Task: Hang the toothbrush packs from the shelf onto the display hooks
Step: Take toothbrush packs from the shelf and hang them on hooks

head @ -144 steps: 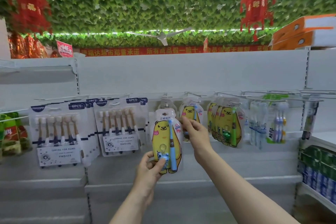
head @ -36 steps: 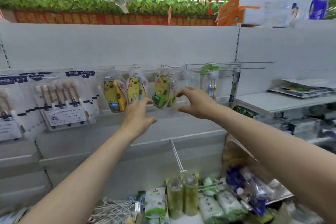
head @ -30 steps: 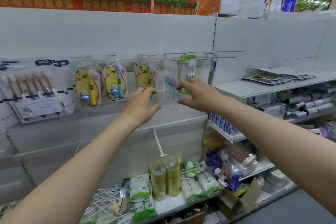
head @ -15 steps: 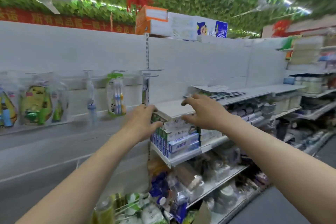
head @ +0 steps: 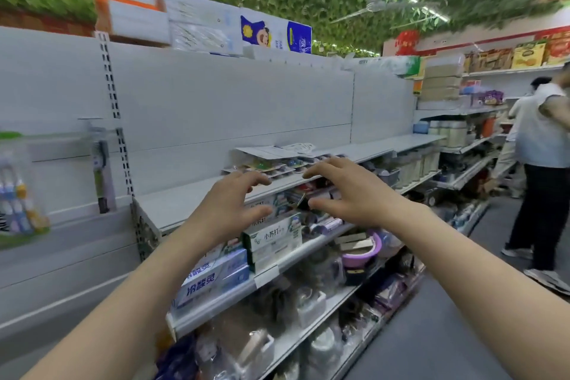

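Note:
A flat pile of toothbrush packs [head: 271, 162] lies on the white shelf [head: 185, 202] right of the hook wall. My left hand [head: 229, 203] and my right hand [head: 345, 191] hover just in front of that pile, fingers spread and loosely bent, holding nothing. At the far left, a pack of coloured toothbrushes [head: 18, 194] hangs from a display hook, and a single dark brush pack [head: 103, 173] hangs beside the slotted upright.
Toothpaste boxes [head: 271, 236] fill the shelf below the hands. Lower shelves hold mixed bagged goods. Cartons [head: 129, 6] sit on top of the unit. A person [head: 543, 170] stands in the aisle at the right.
The view has swung right, away from the hung bear packs to the shelf. Both empty hands have moved along with it and now reach toward the pile of packs.

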